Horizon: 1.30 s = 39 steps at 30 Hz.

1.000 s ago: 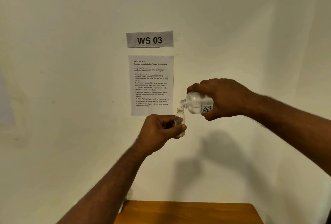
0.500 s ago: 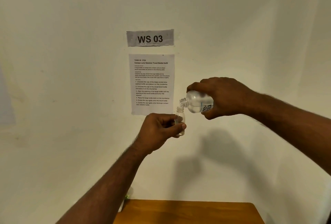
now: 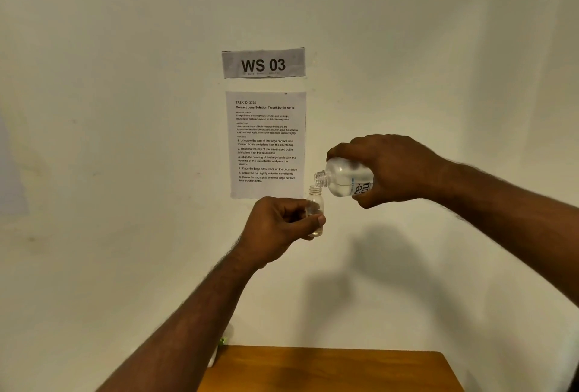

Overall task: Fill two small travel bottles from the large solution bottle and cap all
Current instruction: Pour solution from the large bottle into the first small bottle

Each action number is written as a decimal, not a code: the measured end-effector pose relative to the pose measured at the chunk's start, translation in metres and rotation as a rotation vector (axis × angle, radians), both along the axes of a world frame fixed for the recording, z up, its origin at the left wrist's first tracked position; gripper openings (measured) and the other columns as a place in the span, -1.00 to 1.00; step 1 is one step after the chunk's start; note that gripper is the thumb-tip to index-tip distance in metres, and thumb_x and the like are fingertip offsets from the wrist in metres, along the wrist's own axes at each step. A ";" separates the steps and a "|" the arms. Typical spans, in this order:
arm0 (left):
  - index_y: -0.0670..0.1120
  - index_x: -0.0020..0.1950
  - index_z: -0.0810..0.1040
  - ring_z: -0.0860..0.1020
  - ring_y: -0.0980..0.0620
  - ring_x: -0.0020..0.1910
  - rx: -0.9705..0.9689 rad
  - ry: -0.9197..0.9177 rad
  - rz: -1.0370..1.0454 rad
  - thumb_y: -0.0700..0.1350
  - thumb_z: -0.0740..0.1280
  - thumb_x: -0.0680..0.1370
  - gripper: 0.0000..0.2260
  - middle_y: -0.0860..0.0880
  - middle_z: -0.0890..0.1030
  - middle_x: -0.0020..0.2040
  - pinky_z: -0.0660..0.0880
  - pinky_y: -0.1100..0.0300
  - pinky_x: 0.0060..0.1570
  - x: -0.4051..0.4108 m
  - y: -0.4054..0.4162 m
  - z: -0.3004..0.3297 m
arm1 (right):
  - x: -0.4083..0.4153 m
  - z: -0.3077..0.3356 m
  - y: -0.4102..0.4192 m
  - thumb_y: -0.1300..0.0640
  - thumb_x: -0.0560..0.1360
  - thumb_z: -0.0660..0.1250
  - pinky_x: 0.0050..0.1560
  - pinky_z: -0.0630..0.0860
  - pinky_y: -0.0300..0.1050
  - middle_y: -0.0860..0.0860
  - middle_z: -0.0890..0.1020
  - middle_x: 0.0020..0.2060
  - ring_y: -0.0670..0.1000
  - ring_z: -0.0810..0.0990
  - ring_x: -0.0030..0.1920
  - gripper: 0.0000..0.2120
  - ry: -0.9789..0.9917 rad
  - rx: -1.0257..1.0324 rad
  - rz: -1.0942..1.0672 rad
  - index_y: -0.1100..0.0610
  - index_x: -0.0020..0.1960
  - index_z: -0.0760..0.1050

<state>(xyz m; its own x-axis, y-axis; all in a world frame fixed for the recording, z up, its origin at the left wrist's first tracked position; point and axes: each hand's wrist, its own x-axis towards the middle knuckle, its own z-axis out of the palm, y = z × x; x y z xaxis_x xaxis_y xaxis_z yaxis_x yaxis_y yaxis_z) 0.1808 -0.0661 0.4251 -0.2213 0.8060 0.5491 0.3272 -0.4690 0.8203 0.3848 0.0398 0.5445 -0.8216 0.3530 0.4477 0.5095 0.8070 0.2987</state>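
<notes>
My left hand [image 3: 277,228] holds a small clear travel bottle [image 3: 315,209] upright in front of the wall, its cap off. A little clear liquid shows at its bottom. My right hand [image 3: 391,169] grips the large clear solution bottle [image 3: 346,178], tipped on its side with its open neck pointing left, just above the small bottle's mouth. The large bottle is partly full and carries a printed label. No caps are in view, and no second travel bottle is in view.
A brown wooden table [image 3: 329,369] shows at the bottom edge, below my hands. A small white and green object [image 3: 219,344] peeks out behind my left forearm at the table's back left. A "WS 03" sign [image 3: 263,64] and an instruction sheet [image 3: 266,144] hang on the wall.
Both hands stay nearly in place. The large bottle remains tipped over the small bottle's mouth, and the view has shifted only slightly.
</notes>
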 end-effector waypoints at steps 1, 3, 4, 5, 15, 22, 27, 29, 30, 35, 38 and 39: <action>-0.22 0.05 0.73 0.72 -0.11 -0.20 0.003 0.002 0.003 -0.27 0.54 0.48 -0.84 -0.21 0.75 -0.17 0.69 0.07 -0.15 0.000 0.000 0.000 | 0.000 0.000 0.000 -0.13 0.26 0.47 -0.16 0.44 -0.13 -0.19 0.53 -0.01 -0.05 0.50 -0.06 -0.28 -0.001 0.002 0.001 -0.26 0.37 0.28; -0.21 0.06 0.73 0.72 -0.11 -0.20 0.007 0.007 0.001 -0.26 0.54 0.48 -0.83 -0.24 0.74 -0.16 0.69 0.07 -0.15 0.000 0.000 0.000 | 0.000 0.000 0.000 -0.13 0.26 0.46 -0.18 0.41 -0.14 -0.19 0.53 0.00 -0.06 0.49 -0.06 -0.28 -0.002 0.008 -0.002 -0.26 0.37 0.28; -0.22 0.06 0.73 0.72 -0.11 -0.20 0.009 0.010 0.000 -0.26 0.54 0.48 -0.83 -0.25 0.74 -0.15 0.69 0.07 -0.16 0.000 0.000 0.000 | 0.000 0.000 0.000 -0.13 0.26 0.46 -0.17 0.42 -0.13 -0.19 0.53 0.00 -0.06 0.48 -0.06 -0.28 -0.002 0.010 -0.004 -0.26 0.37 0.28; -0.22 0.06 0.73 0.72 -0.11 -0.20 0.011 0.014 0.001 -0.26 0.54 0.48 -0.83 -0.27 0.74 -0.15 0.69 0.08 -0.16 0.000 0.000 0.001 | 0.000 0.000 0.000 -0.12 0.26 0.46 -0.17 0.44 -0.12 -0.19 0.54 0.01 -0.06 0.49 -0.06 -0.28 -0.002 0.010 -0.005 -0.26 0.37 0.28; -0.22 0.07 0.73 0.73 -0.13 -0.19 0.013 0.037 0.007 -0.24 0.54 0.48 -0.82 -0.22 0.74 -0.16 0.69 0.06 -0.15 -0.002 0.000 0.000 | 0.000 0.000 -0.002 -0.12 0.26 0.46 -0.15 0.47 -0.12 -0.18 0.55 0.02 -0.05 0.50 -0.05 -0.28 -0.002 0.009 -0.004 -0.24 0.37 0.28; -0.22 0.08 0.73 0.73 -0.11 -0.19 0.017 0.030 0.007 -0.26 0.54 0.48 -0.82 -0.24 0.75 -0.12 0.69 0.10 -0.16 -0.003 -0.001 -0.001 | -0.001 -0.001 -0.003 -0.12 0.27 0.47 -0.13 0.51 -0.10 -0.17 0.56 0.02 -0.03 0.52 -0.04 -0.28 -0.004 0.010 0.004 -0.24 0.38 0.28; -0.24 0.09 0.73 0.72 -0.09 -0.20 0.007 0.032 0.004 -0.26 0.54 0.48 -0.80 -0.18 0.75 -0.18 0.68 0.07 -0.15 -0.004 0.001 -0.001 | -0.001 0.001 -0.004 -0.12 0.26 0.47 -0.13 0.52 -0.10 -0.17 0.55 0.01 -0.03 0.53 -0.04 -0.27 -0.013 0.023 -0.006 -0.25 0.37 0.27; -0.24 0.10 0.73 0.72 -0.08 -0.19 0.005 0.024 -0.003 -0.26 0.54 0.48 -0.80 -0.18 0.75 -0.17 0.68 0.08 -0.15 -0.004 0.002 -0.001 | -0.001 0.001 -0.003 -0.13 0.26 0.47 -0.14 0.51 -0.10 -0.18 0.55 0.01 -0.04 0.52 -0.05 -0.27 -0.014 0.025 -0.005 -0.25 0.37 0.26; -0.24 0.10 0.73 0.72 -0.08 -0.19 0.005 0.017 -0.006 -0.26 0.53 0.48 -0.80 -0.19 0.75 -0.16 0.67 0.09 -0.16 -0.004 0.001 -0.002 | -0.001 0.001 -0.003 -0.13 0.26 0.47 -0.15 0.50 -0.11 -0.18 0.55 0.01 -0.05 0.51 -0.06 -0.27 -0.013 0.023 -0.006 -0.25 0.37 0.27; -0.23 0.11 0.72 0.73 -0.07 -0.19 0.000 0.020 -0.004 -0.27 0.53 0.48 -0.80 -0.17 0.76 -0.16 0.67 0.12 -0.17 -0.003 0.001 -0.003 | -0.002 -0.001 -0.002 -0.13 0.27 0.47 -0.15 0.48 -0.12 -0.17 0.55 0.02 -0.04 0.52 -0.05 -0.27 -0.016 0.019 -0.006 -0.24 0.38 0.28; -0.24 0.11 0.72 0.72 -0.11 -0.18 0.003 0.022 -0.001 -0.26 0.53 0.49 -0.80 -0.26 0.74 -0.13 0.67 0.09 -0.16 -0.006 0.003 -0.003 | -0.003 -0.002 -0.001 -0.12 0.27 0.47 -0.16 0.47 -0.12 -0.17 0.55 0.02 -0.05 0.49 -0.07 -0.27 -0.012 0.013 -0.005 -0.24 0.38 0.28; -0.24 0.10 0.72 0.72 -0.13 -0.18 0.004 0.025 -0.001 -0.26 0.53 0.49 -0.80 -0.27 0.73 -0.14 0.67 0.08 -0.15 -0.006 0.003 -0.003 | -0.003 -0.002 -0.001 -0.13 0.27 0.47 -0.15 0.47 -0.12 -0.17 0.55 0.02 -0.06 0.48 -0.08 -0.27 -0.012 0.010 -0.004 -0.24 0.38 0.28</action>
